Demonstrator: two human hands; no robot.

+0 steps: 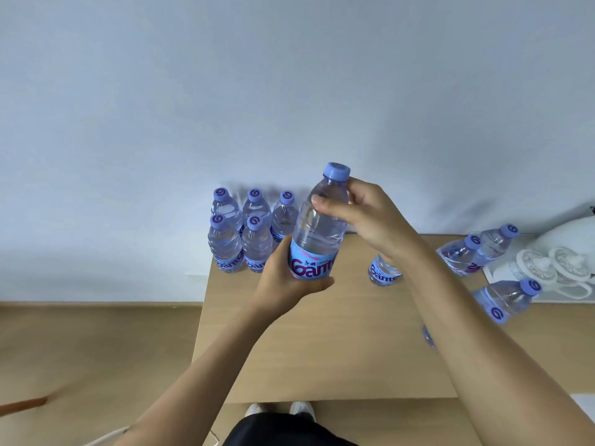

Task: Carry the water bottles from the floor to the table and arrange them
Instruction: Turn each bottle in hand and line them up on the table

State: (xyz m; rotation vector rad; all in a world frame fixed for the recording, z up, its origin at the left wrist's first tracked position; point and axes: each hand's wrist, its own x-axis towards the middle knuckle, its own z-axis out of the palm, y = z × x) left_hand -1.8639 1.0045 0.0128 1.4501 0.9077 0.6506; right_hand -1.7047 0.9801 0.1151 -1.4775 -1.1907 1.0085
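The clear plastic water bottle with a periwinkle screw cap (317,226) carries a light-blue label printed with large purple-red lettering and a thin pink stroke above it. Left of it, against the wall, the five clear upright bottles (240,235) have the same periwinkle caps, each cap marked with a dark purple swirl, and blue labels with the same lettering. Right of it, the clear tilted bottles with swirl-marked caps (479,249) repeat those colours. All stand on the pale tan wood-grain tabletop (322,349). Behind is a plain bluish-white wall (289,91); left of the tabletop the floor (96,342) is light brown. At the far right lie white embossed lids with a raised ring pattern (553,263).
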